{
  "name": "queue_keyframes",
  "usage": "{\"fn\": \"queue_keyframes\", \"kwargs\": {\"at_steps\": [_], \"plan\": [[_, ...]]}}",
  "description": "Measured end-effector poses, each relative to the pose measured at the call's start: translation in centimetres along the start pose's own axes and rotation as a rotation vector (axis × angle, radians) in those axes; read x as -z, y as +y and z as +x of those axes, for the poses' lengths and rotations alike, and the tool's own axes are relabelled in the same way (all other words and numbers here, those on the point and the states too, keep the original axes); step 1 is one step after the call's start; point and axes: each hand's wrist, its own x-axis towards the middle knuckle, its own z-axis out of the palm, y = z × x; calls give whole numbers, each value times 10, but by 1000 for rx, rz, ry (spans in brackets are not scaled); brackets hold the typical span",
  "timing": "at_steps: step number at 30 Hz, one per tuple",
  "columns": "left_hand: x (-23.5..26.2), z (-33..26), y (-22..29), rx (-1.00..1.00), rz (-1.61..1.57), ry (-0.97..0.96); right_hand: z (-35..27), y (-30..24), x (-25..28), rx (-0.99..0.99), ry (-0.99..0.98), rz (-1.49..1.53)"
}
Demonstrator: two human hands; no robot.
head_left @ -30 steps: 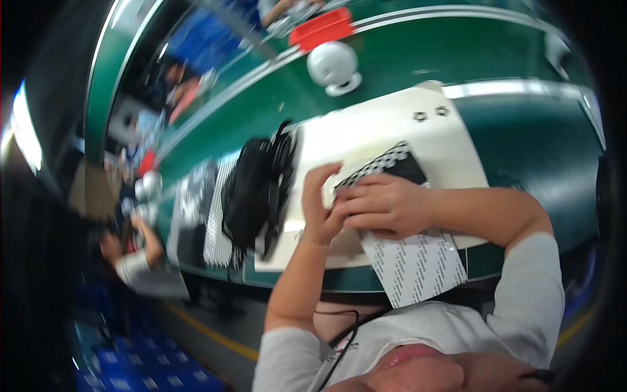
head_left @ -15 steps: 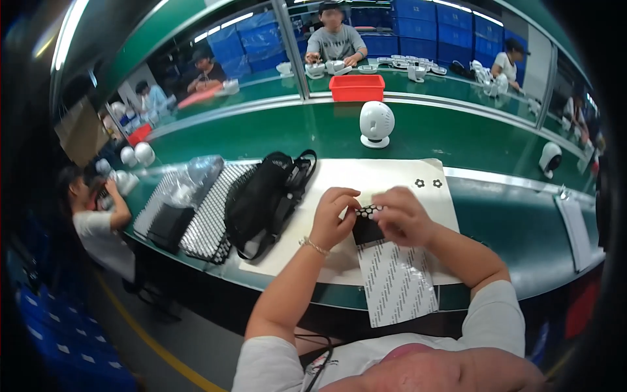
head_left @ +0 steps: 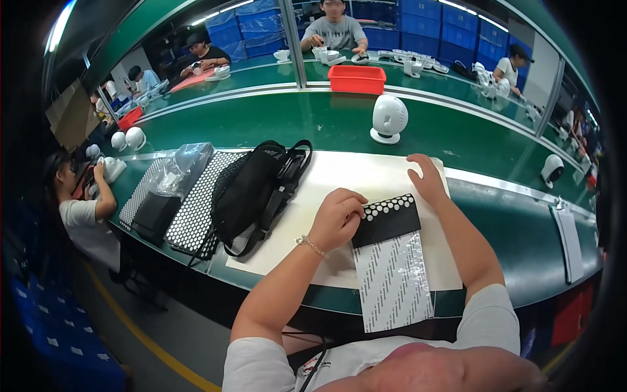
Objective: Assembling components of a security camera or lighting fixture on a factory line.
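Observation:
My left hand (head_left: 339, 219) pinches the upper left corner of a black adhesive sheet (head_left: 386, 231) between thumb and fingers. White round dots run along the sheet's top edge. Below the black part hangs printed white backing paper (head_left: 395, 281), reaching past the table's front edge. My right hand (head_left: 428, 181) is off the sheet, over the far right corner of a cream board (head_left: 333, 171). Its thumb and fingers are apart, and nothing shows between them. The two small black flower-shaped pieces seen there earlier are hidden now.
Left of my arm lie a black bag (head_left: 251, 196), dotted sheets (head_left: 196, 215) and a clear plastic bag (head_left: 186, 170). Beyond the board stands a white rounded device (head_left: 390, 119), with a red bin (head_left: 357, 80) farther back. A clipboard (head_left: 569, 242) lies right. Co-workers sit around.
My right hand has left the sheet's dotted edge and moved right and away to the board's far corner, opening. My left hand stays on the sheet. The view has shifted slightly.

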Motion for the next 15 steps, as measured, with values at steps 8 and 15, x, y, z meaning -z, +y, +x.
{"fn": "queue_keyframes", "kwargs": {"at_steps": [8, 15], "plan": [[-1, -1, -13, 184, -123, 70, 48, 25, -29, -182, -364, -283], [2, 1, -16, 198, -89, 97, 78, 54, -52, -312, -315, -483]]}}
